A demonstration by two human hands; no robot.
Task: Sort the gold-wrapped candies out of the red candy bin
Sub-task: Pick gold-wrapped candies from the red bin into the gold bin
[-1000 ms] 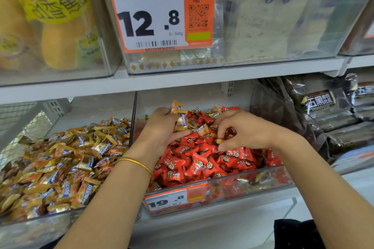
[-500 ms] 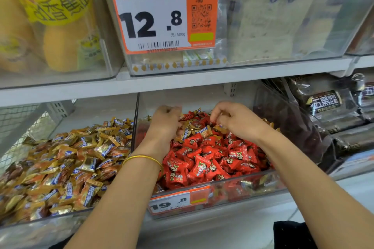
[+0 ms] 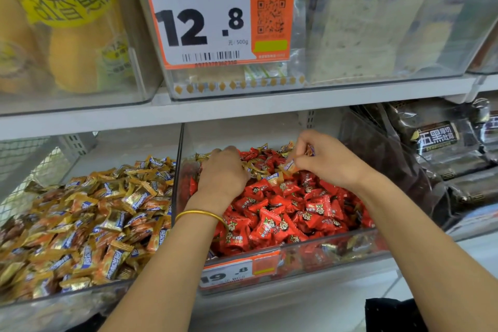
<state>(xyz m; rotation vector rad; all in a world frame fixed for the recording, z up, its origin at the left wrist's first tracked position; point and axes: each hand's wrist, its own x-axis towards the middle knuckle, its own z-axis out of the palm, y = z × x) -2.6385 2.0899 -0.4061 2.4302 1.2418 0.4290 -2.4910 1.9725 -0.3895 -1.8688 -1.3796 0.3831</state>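
Observation:
The clear bin in the middle of the lower shelf is full of red candies. A few gold-wrapped candies lie mixed in at its back. My left hand is curled knuckles-up over the back of the pile, with gold wrappers poking out at its fingers. My right hand hovers just above the pile and pinches a gold-wrapped candy between thumb and fingers. Another wrapper end shows above its thumb.
The neighbouring clear bin on the left holds a heap of gold candies. Dark snack packs fill the bin on the right. A shelf with bread bins and a 12.8 price tag hangs close overhead.
Both hands moved toward the back of the red bin. My right hand lifted a gold candy off the pile; my left hand closed down over the candies there.

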